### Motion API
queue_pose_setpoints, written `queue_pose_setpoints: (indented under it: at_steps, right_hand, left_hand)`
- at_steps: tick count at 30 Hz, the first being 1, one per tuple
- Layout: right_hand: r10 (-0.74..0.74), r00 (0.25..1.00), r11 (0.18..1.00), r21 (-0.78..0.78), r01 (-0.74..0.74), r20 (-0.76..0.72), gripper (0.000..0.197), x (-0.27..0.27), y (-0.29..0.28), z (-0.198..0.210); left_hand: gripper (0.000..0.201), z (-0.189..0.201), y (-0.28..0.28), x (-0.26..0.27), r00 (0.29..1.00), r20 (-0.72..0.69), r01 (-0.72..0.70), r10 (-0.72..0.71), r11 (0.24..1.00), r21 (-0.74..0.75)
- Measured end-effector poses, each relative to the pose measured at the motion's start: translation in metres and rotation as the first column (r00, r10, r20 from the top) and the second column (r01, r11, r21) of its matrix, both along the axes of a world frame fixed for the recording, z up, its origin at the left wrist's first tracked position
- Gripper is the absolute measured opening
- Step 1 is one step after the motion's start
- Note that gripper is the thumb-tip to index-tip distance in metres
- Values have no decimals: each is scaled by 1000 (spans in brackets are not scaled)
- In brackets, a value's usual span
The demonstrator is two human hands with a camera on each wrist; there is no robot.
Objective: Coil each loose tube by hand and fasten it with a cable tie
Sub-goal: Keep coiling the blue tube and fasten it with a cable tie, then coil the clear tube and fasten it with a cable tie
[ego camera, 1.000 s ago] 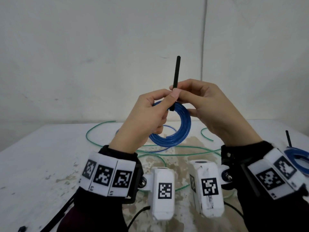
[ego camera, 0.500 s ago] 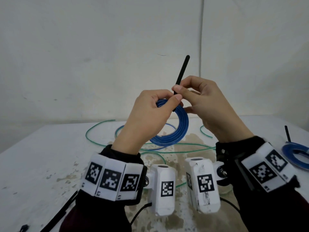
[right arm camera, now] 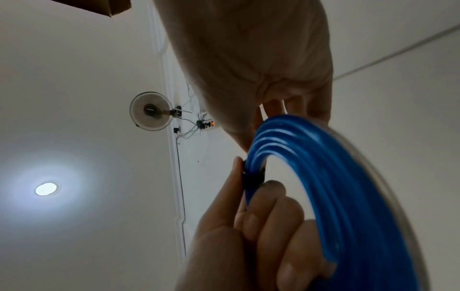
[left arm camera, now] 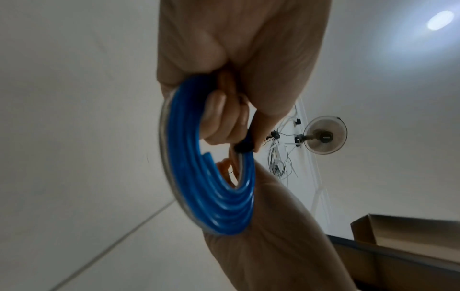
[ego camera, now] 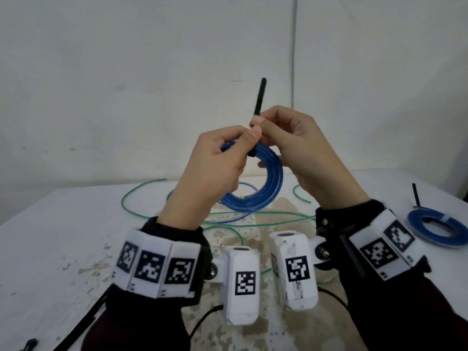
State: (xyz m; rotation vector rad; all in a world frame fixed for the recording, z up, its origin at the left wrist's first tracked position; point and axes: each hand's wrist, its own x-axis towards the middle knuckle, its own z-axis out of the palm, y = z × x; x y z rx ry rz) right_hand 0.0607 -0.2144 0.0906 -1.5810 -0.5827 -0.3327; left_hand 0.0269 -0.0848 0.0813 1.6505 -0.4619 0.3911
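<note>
Now left hand (ego camera: 215,158) pinches the blue coil (ego camera: 266,188); right hand (ego camera: 293,138) grips the cable tie (ego camera: 259,100); pull its tail straight, snug.

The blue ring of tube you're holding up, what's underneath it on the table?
Under the blue ring, loose green tube and a thin blue one lie on the stained table. The hands hide part of them.

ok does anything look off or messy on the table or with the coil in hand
Nothing looks damaged. The blue coil sits neatly in the left hand, with the cable tie pinched by the right hand. Loose green tubing sprawls uncoiled, and the table has flaked, stained patches.
</note>
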Motion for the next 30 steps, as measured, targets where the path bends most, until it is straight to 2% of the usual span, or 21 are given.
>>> queue_pose_setpoints:
  at_steps: [4, 8, 14, 20, 24, 28, 30]
  right_hand:
    - [103, 986, 990, -86, -115, -133, 21, -9, -16, -2]
    - [122, 974, 979, -139, -149, -190, 17, -12, -46, -21]
    - [12, 966, 997, -70, -31, -260, 18, -13, -95, -41]
    - [-200, 936, 980, -75, 186, -291, 8, -5, -152, -54]
    - [-406, 829, 903, -30, 428, -385, 5, 7, -217, -76]
    - [-617, 608, 728, -71, 681, -499, 3, 23, -284, -109]
    - [-676, 502, 653, -123, 747, -540, 12, 30, -302, -123]
  left_hand:
    - [25, -3, -4, 4, 1000, 1, 0, 0, 987, -160]
    - [22, -25, -22, 21, 1000, -23, -11, 6, 972, -234]
    - [24, -44, -75, 34, 1000, -12, 6, -7, 991, -135]
    - [37, -64, -116, 61, 943, -322, 35, -83, 988, -150]
    - [31, -98, -131, 80, 878, -446, 56, -176, 961, -269]
    - [28, -120, -140, 89, 798, -556, 42, -233, 941, -335]
    - [26, -128, -140, 91, 759, -603, 16, -244, 934, -358]
